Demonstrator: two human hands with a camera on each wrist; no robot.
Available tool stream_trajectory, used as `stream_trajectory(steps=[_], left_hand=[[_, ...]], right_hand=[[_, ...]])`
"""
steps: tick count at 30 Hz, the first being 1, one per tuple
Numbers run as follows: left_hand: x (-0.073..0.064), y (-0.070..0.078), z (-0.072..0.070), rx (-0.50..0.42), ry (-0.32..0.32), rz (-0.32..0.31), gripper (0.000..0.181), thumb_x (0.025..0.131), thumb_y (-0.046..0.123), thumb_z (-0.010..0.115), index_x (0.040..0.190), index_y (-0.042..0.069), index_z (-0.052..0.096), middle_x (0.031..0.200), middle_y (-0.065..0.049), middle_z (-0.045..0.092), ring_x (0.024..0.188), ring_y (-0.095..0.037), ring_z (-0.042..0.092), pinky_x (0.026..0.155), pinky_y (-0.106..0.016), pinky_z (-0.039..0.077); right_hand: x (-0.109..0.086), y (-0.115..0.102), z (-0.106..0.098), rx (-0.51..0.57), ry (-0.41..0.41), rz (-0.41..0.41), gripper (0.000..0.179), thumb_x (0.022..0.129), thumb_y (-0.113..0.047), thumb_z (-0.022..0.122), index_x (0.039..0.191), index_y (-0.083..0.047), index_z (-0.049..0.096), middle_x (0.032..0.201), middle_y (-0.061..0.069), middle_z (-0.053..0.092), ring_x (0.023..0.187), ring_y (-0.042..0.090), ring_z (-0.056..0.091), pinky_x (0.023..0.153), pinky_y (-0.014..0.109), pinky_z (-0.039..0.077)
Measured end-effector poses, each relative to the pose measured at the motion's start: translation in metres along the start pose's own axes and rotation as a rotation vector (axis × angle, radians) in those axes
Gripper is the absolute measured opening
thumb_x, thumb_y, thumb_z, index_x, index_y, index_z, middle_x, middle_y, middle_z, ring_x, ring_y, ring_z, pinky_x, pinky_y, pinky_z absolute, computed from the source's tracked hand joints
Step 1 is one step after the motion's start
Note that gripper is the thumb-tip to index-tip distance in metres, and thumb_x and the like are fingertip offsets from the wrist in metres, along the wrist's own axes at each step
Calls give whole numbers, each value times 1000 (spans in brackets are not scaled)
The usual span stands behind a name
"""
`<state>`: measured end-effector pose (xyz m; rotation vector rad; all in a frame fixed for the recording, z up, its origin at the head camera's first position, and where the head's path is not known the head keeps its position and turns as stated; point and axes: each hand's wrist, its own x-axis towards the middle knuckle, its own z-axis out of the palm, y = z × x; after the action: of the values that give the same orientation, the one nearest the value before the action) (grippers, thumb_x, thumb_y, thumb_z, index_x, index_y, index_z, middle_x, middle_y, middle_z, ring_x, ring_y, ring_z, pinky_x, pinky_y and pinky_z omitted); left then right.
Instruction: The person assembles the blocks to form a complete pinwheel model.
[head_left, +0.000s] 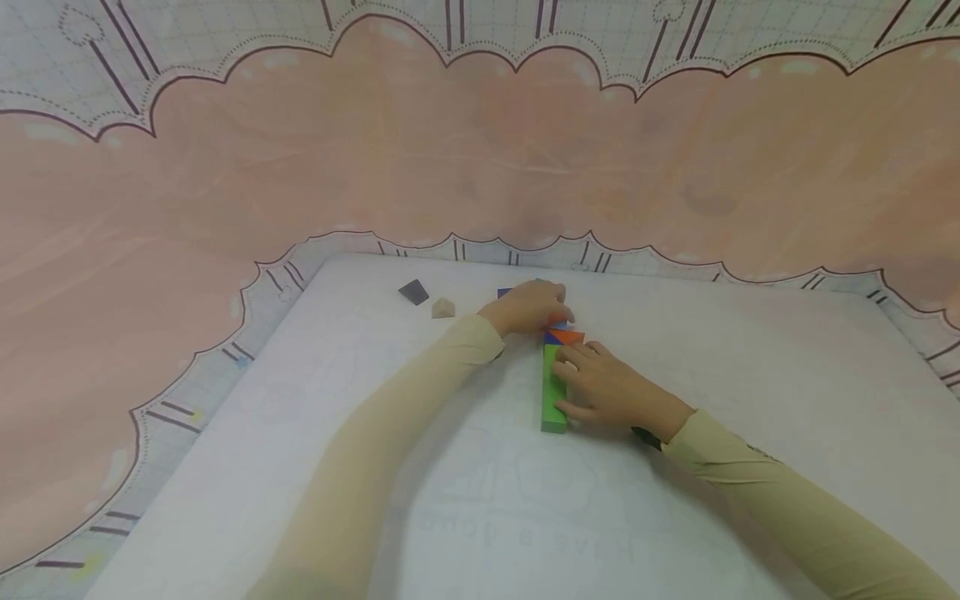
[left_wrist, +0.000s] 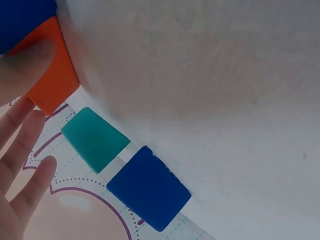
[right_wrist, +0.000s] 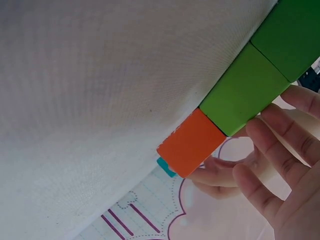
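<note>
A row of wooden blocks lies on the white table. At its near end is a long green block [head_left: 553, 412], with an orange block [head_left: 573, 337] and blue beside it further on. My right hand [head_left: 618, 387] rests along the green block; in the right wrist view its fairly straight fingers touch the light green side [right_wrist: 245, 92]. At the row's far end, my left hand [head_left: 528, 307] pinches an orange block [left_wrist: 62, 75], thumb across its face and fingertips at its lower edge. A teal block [left_wrist: 95, 140] and a blue block [left_wrist: 149, 189] stand close to the left hand.
Further left on the table lie a dark grey block [head_left: 414, 292] and a beige block [head_left: 442, 308]. The white tabletop [head_left: 300, 367] ends at the back in front of a pink and white patterned cloth [head_left: 480, 158].
</note>
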<state>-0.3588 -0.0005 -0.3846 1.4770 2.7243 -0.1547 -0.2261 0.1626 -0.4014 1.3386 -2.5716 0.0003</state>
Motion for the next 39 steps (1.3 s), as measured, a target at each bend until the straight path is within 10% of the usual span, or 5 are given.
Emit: stream_trajectory(steps=[39], left_hand=[[-11,-3,-7,-56,-45,-88,38,92,22,57,130,28,55,124,-2,53,114,-18,52,99,-32,44]], right_hand=[[0,-1,-1,7,9,-1,38,85,-41,62,103,-9,55,105,7,54,96,22,51,88,43,43]])
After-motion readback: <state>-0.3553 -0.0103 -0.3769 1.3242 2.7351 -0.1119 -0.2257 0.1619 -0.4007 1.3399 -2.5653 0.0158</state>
